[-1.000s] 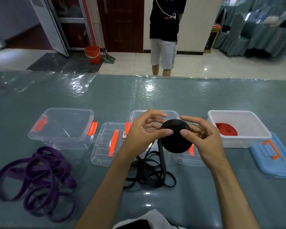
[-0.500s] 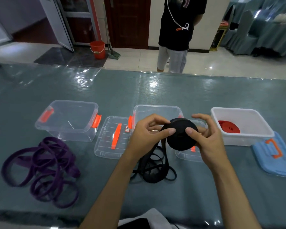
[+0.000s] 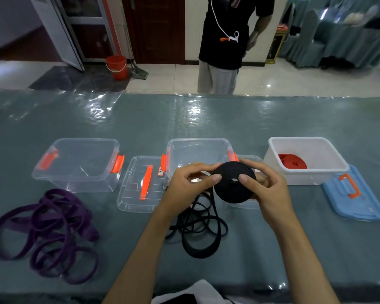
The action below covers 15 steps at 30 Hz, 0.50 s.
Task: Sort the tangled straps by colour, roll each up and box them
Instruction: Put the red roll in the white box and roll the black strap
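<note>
Above the table (image 3: 206, 119), your left hand (image 3: 184, 185) and right hand (image 3: 270, 189) pinch the soft black roll (image 3: 230, 189); hold its flat faces, or it loosens.

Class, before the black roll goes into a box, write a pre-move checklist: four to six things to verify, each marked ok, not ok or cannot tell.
1. Both hands hold the black roll: left hand and right hand grip the black roll: ok.
2. Strap fully wound: loose black strap lies on the table: not ok.
3. Middle clear box open: ok.
4. Red roll boxed in the white box: ok.
5. Purple strap rolled: not ok.
</note>
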Tool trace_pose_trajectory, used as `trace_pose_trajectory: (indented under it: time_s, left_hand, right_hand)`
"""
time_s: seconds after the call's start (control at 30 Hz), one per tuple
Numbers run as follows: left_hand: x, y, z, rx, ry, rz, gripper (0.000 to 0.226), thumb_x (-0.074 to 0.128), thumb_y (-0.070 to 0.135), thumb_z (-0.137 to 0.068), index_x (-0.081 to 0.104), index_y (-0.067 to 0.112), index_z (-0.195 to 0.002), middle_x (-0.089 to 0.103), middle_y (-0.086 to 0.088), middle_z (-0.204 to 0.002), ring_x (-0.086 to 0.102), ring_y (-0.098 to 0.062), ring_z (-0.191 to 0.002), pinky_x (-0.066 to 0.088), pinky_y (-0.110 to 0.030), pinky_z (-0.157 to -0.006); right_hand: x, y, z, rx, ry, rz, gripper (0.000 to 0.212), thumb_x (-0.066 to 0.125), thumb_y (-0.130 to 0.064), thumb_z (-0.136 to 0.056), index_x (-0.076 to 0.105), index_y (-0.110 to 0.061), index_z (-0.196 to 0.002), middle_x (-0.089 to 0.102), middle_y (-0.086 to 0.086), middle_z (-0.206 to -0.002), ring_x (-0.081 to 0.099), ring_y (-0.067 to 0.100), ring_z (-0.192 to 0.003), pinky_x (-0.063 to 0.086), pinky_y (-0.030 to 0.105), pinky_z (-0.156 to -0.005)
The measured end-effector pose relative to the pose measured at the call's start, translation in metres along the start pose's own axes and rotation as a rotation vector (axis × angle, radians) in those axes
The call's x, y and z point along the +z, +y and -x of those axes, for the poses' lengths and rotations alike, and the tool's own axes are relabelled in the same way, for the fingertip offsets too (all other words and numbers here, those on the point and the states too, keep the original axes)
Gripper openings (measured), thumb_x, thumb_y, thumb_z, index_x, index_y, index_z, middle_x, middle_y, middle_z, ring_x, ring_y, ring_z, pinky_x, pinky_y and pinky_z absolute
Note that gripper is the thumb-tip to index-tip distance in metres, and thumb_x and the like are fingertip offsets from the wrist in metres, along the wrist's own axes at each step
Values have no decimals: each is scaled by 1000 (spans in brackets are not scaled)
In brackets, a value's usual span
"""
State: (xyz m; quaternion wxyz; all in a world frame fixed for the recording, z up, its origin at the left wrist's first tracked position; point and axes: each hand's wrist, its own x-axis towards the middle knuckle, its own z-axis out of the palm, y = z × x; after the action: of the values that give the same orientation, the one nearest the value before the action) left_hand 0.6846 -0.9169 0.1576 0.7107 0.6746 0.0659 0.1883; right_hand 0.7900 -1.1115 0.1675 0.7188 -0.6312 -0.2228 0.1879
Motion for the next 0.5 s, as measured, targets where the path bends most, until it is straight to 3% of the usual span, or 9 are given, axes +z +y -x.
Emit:
trace_pose_trajectory:
  time_s: [0.13,0.23,0.3,0.4,0.5]
  left_hand:
    - [-5,-3,0,-10,-92,-44,45,77,18,-96,69,33,-138,71,-4,-126,70,-19,-115,54,-27,-101]
    - [-11,-1,-1,-6,-38,-25,42,84,23,-89,73,32,-128,76,-1,-113,74,-19,-106,56,-27,-95]
    - [-11,-1,-1,-19,29,15,35,90,26,-81,71,29,-111,77,-1,-101,76,-20,-93,59,-28,-85]
    - [-11,-6,0,-24,55,22,31,91,27,-78,63,24,-92,75,0,-97,76,-22,-92,60,-30,-83]
    - [-14,-9,1,-81,-96,52,28,87,23,-85,63,21,-99,74,-5,-106,74,-23,-99,60,-37,-88]
  right_hand:
    - [6,1,-1,-58,45,-52,42,89,-23,-78,73,-20,-117,81,14,-107,80,32,-95,64,36,-75]
    - [10,3,-2,5,8,-80,38,89,-23,-76,64,-21,-105,80,20,-102,80,35,-87,64,37,-71]
    - [8,5,-3,61,-39,-77,40,89,-24,-74,56,-23,-97,80,21,-96,79,36,-79,63,37,-66]
    - [2,7,-5,129,-105,-13,46,90,-27,-74,59,-26,-108,79,21,-97,78,39,-79,63,44,-67]
    - [-1,5,-8,96,-76,6,55,90,-29,-73,70,-25,-123,80,19,-104,78,42,-90,65,46,-73]
